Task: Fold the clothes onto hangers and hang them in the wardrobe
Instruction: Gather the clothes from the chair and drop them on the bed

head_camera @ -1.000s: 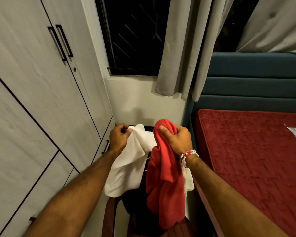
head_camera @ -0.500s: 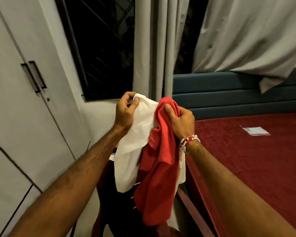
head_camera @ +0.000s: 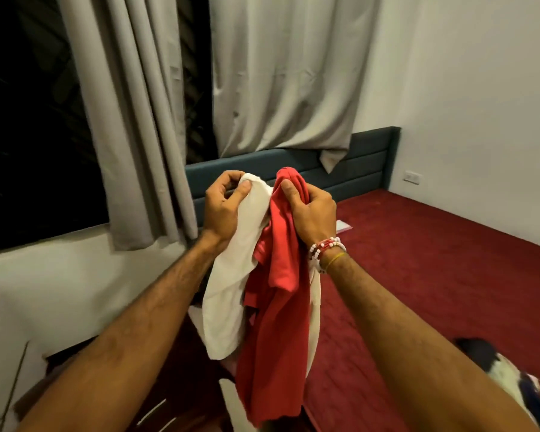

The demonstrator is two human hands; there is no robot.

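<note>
**Beside the red bed (head_camera: pixel 434 275), two garments aloft**

Before the grey curtains (head_camera: pixel 281 73), the left hand (head_camera: pixel 223 207) pinches the top of the white garment (head_camera: pixel 228 294), and the right hand (head_camera: pixel 312 213) grips the red garment (head_camera: pixel 275 322). Both hang touching between the forearms.

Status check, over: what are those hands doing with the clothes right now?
Left hand grips white garment. Right hand grips red garment. Both held up beside the bed. No hanger in view.

Grey curtains (head_camera: pixel 278 73) hang beside a dark window (head_camera: pixel 28 120). A teal headboard (head_camera: pixel 365 163) backs the red bedspread (head_camera: pixel 434 275), where a paper (head_camera: pixel 343 226) lies.
</note>
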